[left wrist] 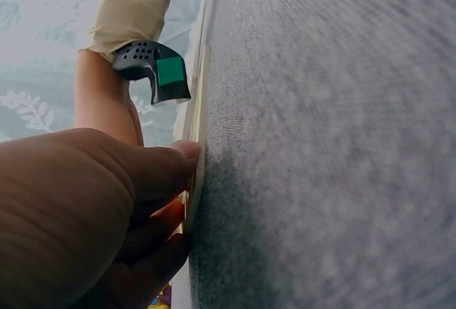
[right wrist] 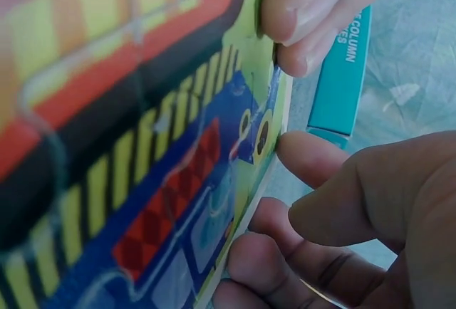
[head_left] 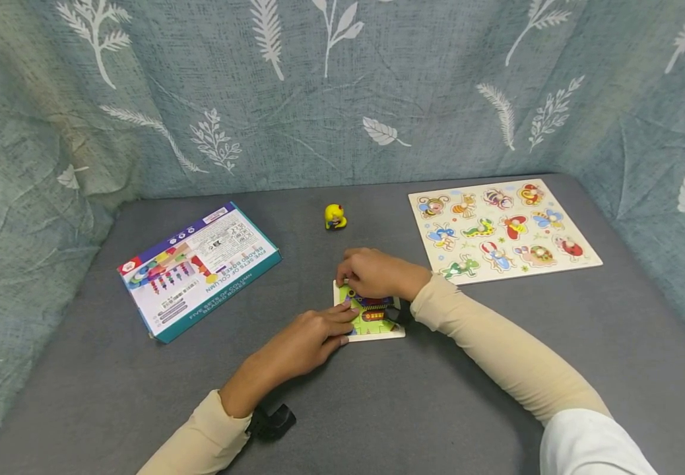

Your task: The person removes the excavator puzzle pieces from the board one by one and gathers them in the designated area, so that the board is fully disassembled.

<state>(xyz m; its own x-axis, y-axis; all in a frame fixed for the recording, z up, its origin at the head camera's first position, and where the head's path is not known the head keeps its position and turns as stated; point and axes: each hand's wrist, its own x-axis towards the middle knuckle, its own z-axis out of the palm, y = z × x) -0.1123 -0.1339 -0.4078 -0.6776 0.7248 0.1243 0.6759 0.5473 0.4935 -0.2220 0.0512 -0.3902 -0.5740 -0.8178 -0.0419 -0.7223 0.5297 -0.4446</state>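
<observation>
A small jigsaw puzzle in a pale frame lies on the dark cloth, with a striped vehicle picture on green. My left hand rests its extended fingers on the puzzle's left part, and its thumb touches the near edge. Bent over the far left corner is my right hand. In the right wrist view, its fingertips touch the puzzle's border, while its thumb is apart from the board. Part of the picture is hidden under both hands.
A bead toy box lies to the left. A little yellow figure stands behind the puzzle. At the back right lies a wooden insect peg board. A leaf-patterned curtain hangs behind the table.
</observation>
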